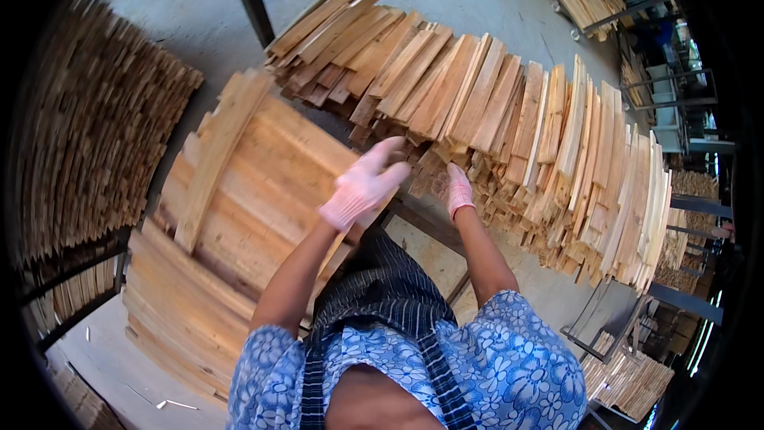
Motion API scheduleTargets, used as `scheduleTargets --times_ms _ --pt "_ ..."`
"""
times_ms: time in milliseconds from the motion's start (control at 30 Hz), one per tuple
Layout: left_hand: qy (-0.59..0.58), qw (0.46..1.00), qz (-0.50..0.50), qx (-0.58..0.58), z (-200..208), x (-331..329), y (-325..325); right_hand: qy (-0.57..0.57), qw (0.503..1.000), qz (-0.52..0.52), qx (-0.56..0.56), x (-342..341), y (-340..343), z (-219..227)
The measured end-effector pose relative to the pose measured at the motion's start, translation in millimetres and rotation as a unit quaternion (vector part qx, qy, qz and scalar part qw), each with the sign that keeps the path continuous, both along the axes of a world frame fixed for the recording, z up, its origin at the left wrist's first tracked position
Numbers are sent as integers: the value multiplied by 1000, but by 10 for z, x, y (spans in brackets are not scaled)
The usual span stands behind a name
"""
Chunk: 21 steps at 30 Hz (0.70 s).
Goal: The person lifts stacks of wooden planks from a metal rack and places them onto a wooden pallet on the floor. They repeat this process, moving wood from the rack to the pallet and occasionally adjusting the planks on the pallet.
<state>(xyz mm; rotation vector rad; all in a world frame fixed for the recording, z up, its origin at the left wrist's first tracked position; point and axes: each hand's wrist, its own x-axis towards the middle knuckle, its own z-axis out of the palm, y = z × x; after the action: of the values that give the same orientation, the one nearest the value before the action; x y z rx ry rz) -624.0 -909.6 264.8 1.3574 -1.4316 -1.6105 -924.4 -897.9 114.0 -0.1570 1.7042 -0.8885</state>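
Step, as judged: reaching between two wood stacks, nothing visibly gripped. Left hand point(368, 181), gloved and motion-blurred, fingers spread, over the right edge of the wide board pile point(263, 155); no board seen in it. Right hand point(458, 189), gloved, fingers extended, not curled, just beside the near side of the slat row point(477, 99); can't tell if touching. Row runs from beyond the board pile to the rack rails point(688, 205) sticking out at its right end. Taking a slat would call for curling fingers round one end and keeping neighbours from sliding. Slats: narrow, rough, pale tan to reddish brown, ends uneven, layered, some tilted. Boards: wider, orange-brown, one lying crosswise on top.
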Motion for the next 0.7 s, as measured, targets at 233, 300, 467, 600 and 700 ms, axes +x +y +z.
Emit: scheduleTargets --times_ms 233,300,467,600,700 --pt "-271 943 -95 171 -1450 -1815 -1431 -166 981 -82 -52 -661 -601 -875" --pt "-282 939 -74 182 -1717 -1950 -1573 -289 943 -148 -79 -674 -781 -920" --pt "-306 924 -19 228 -1730 -2307 -1747 -53 982 -181 24 -385 -1063 -762" --pt "-277 924 -21 262 -1738 -2203 -1967 -98 982 -121 -109 48 -1185 -615" --pt "-221 933 -54 280 -1909 -1982 -2202 -135 984 -115 -36 104 -1230 -563"
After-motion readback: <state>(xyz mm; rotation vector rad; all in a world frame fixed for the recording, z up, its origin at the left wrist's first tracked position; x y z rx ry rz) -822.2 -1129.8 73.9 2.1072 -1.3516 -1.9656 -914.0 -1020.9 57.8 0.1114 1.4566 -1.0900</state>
